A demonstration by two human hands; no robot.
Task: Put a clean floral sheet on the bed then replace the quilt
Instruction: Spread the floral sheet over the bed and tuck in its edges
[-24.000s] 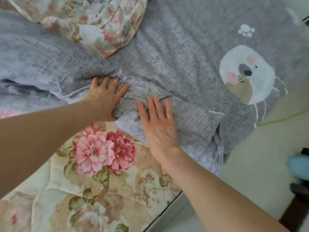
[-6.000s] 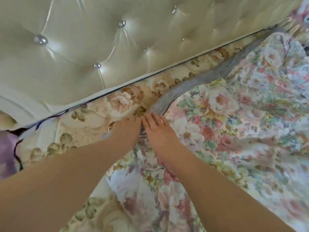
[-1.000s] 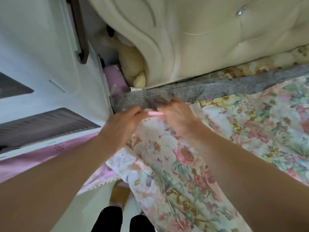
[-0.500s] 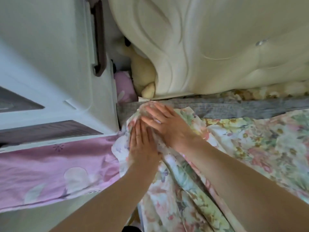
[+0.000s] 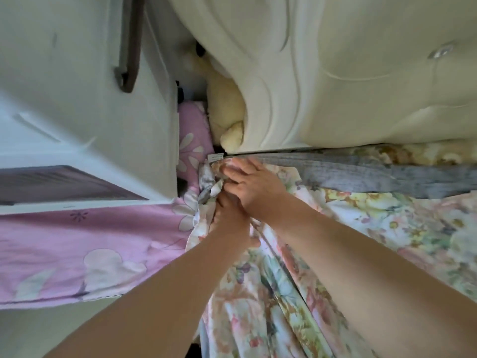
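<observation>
The clean floral sheet [image 5: 361,241] lies over the bed's head-end corner and hangs down its side. A band of grey fabric [image 5: 374,174] shows between the sheet and the cream padded headboard [image 5: 335,73]. My right hand [image 5: 253,187] lies flat, fingers straight, pressing the sheet's corner onto the mattress corner. My left hand [image 5: 229,218] reaches in just below it at the bunched fold of sheet; its fingertips are hidden under my right hand. A small white label [image 5: 215,157] sticks out at the corner.
A white cabinet [image 5: 77,99] stands close to the bed's left side, leaving a narrow gap. A pink flowered cloth [image 5: 77,241] drapes beside it. A pale yellow plush toy [image 5: 227,107] is wedged behind the headboard. The patterned mattress edge [image 5: 413,153] shows under the headboard.
My right hand has slid further onto the corner and now covers my left fingers. My left hand has dropped lower into the sheet's fold. The sheet corner is more bunched.
</observation>
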